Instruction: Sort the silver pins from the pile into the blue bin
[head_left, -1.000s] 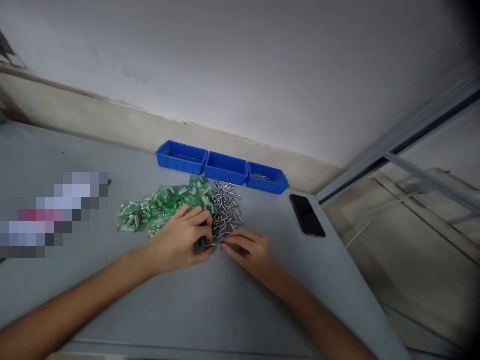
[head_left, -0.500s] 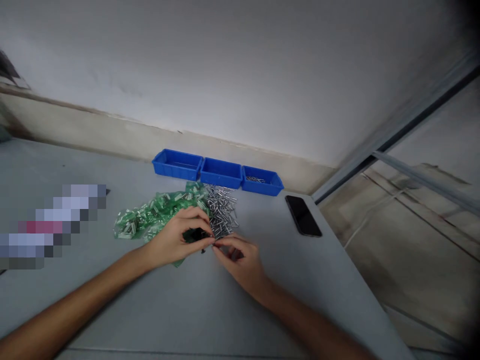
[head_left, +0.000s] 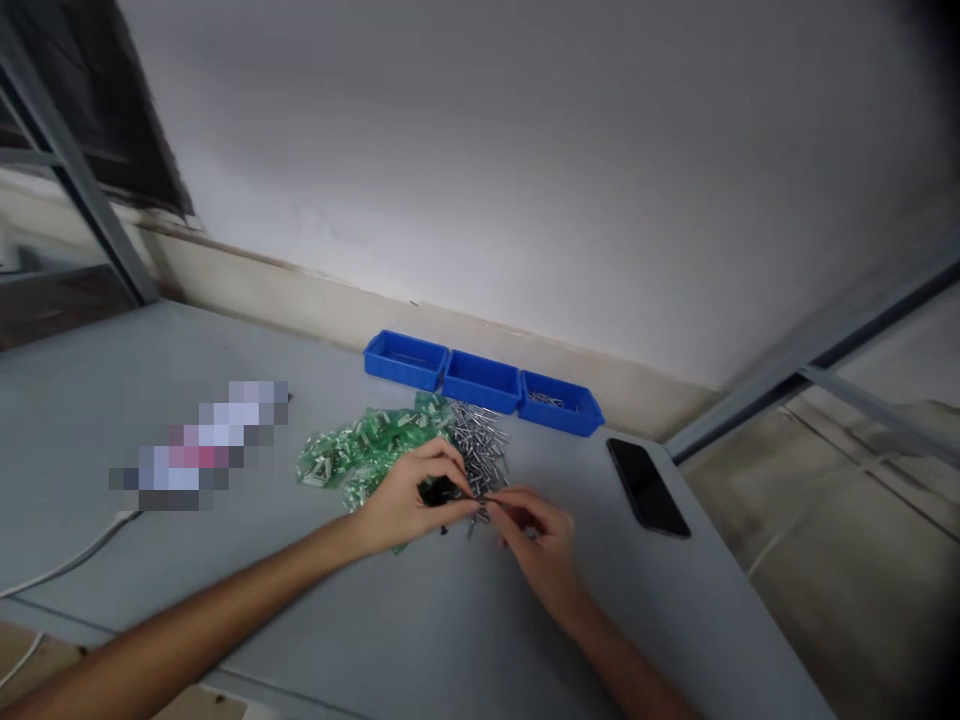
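My left hand (head_left: 412,498) is closed, thumb and fingertips pinched on something too small to make out. Fingertip to fingertip with it, my right hand (head_left: 538,540) is pinched too, and a thin dark sliver shows at its fingers. Behind both hands lies a loose pile of thin silver metal pins (head_left: 484,445). Green plastic bags (head_left: 360,440) with small metallic pieces inside lie left of the pile, partly hidden by my left hand. A dark patch shows between the thumb and fingers of my left hand.
Three blue trays stand in a row by the wall: left (head_left: 405,372), middle (head_left: 480,393), right (head_left: 561,415) with some metal pins in it. A black phone (head_left: 649,487) lies on the grey table (head_left: 420,640) at right. A blurred-out object and white cable (head_left: 82,552) are at left.
The view has swung left, so everything sits further right and slightly lower. Both hands remain together at the fingertips in front of the pin pile.
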